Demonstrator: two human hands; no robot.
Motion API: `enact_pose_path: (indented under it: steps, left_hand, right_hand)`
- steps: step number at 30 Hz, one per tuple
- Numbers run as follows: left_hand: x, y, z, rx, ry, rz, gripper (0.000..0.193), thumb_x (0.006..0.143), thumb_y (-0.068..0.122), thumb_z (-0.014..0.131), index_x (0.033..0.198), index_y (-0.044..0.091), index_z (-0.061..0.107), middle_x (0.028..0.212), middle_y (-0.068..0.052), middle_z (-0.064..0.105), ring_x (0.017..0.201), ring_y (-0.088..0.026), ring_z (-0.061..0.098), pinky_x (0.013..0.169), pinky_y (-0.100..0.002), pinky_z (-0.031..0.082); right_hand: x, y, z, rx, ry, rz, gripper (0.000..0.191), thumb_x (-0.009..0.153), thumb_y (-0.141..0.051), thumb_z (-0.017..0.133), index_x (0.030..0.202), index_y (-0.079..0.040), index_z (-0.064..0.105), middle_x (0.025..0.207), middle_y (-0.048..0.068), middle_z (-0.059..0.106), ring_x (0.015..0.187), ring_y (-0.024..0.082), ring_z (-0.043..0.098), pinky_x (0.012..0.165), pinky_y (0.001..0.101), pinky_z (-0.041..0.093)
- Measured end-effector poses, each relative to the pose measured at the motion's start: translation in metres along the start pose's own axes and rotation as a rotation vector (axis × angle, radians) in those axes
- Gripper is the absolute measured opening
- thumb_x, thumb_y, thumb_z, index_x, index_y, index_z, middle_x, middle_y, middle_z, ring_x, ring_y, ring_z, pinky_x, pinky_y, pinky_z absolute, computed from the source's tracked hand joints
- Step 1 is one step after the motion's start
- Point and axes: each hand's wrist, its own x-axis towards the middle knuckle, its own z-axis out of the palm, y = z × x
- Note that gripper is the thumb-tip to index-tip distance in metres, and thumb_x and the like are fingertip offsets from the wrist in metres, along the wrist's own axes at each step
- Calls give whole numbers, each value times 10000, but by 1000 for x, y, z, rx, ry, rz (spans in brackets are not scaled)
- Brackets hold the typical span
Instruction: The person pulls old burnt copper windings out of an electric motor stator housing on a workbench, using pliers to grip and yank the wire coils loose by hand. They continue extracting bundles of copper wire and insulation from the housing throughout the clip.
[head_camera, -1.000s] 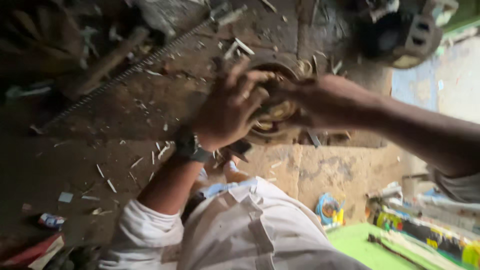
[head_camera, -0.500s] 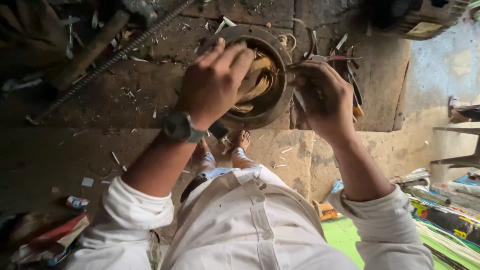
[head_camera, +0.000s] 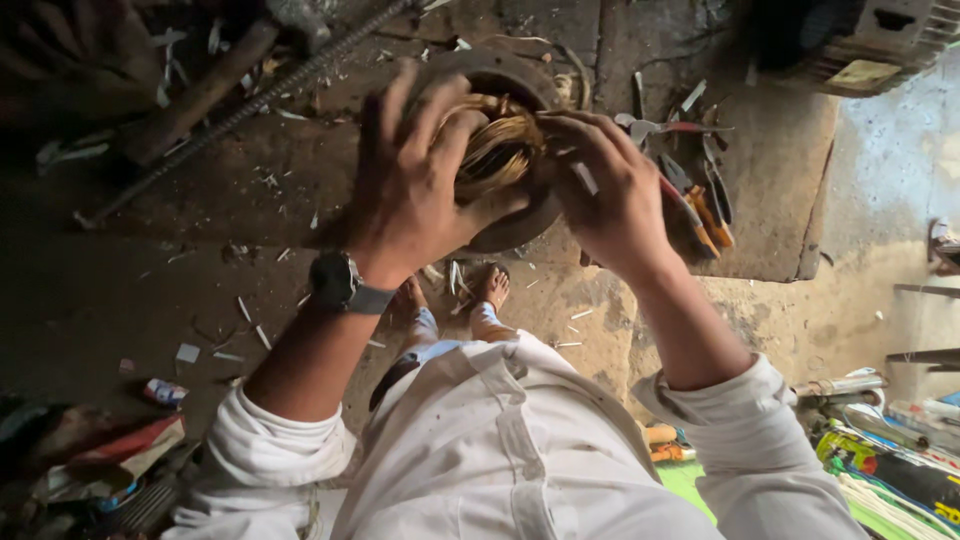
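A round dark metal housing (head_camera: 520, 215) with copper wire coils (head_camera: 500, 145) inside is held up over a dirty concrete floor. My left hand (head_camera: 415, 185), with a wristwatch (head_camera: 340, 283) on the wrist, grips its left side, fingers spread over the rim. My right hand (head_camera: 610, 190) holds the right side, fingers pressed into the coils, with a small pale strip by its fingers. Both sleeves are white and rolled up.
Pliers and screwdrivers with orange and red handles (head_camera: 700, 190) lie on the floor to the right. A long threaded rod (head_camera: 250, 105) and a wooden handle (head_camera: 200, 95) lie upper left. My feet (head_camera: 470, 295) stand below. Clutter sits at the lower left and lower right.
The view has shifted so the housing sits higher and nearer the centre. My left hand has spread wider over the rim, and my right hand has moved in onto the coils.
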Motion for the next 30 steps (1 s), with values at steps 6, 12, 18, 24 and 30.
enact_pose_path:
  steps: [6, 12, 18, 24, 30]
  left_hand:
    - [19, -4, 15, -70, -91, -98, 761, 874, 446, 893, 1406, 28, 545, 1509, -245, 507, 1375, -457, 496, 1137, -536, 453]
    - [46, 8, 14, 43, -331, -264, 739, 876, 296, 867, 1446, -46, 543, 1270, -296, 660, 1131, -453, 657, 967, -507, 531]
    - [48, 0, 40, 248, -397, -242, 881, 722, 251, 938, 1418, -125, 550, 1200, -324, 676, 1058, -423, 694, 865, -458, 566]
    - [39, -21, 50, -25, -463, -349, 637, 875, 178, 874, 1363, -93, 566, 1139, -256, 713, 1034, -339, 723, 881, -424, 580]
    - [72, -38, 43, 91, -358, -217, 591, 631, 170, 967, 1125, -19, 703, 1088, -248, 715, 986, -395, 705, 846, -461, 562]
  right_hand:
    - [-25, 34, 7, 13, 50, -14, 623, 754, -104, 768, 1349, -96, 582, 1326, 157, 624, 1276, 376, 595, 1093, 457, 510]
    - [-44, 41, 24, -74, 85, -201, 513, 989, -413, 749, 1402, -146, 603, 1447, 69, 589, 1366, 267, 557, 1116, 407, 470]
    - [-44, 37, 27, -30, 168, -243, 619, 916, -536, 733, 1331, -85, 646, 1384, 109, 618, 1332, 281, 564, 1112, 401, 425]
    - [-41, 54, 31, 28, 235, -314, 527, 864, -504, 804, 1124, -59, 692, 1168, 114, 652, 1199, 312, 598, 1033, 431, 452]
    - [-26, 76, 46, 39, 241, -473, 306, 876, -369, 847, 984, -109, 727, 1049, 66, 646, 1051, 308, 630, 927, 471, 484]
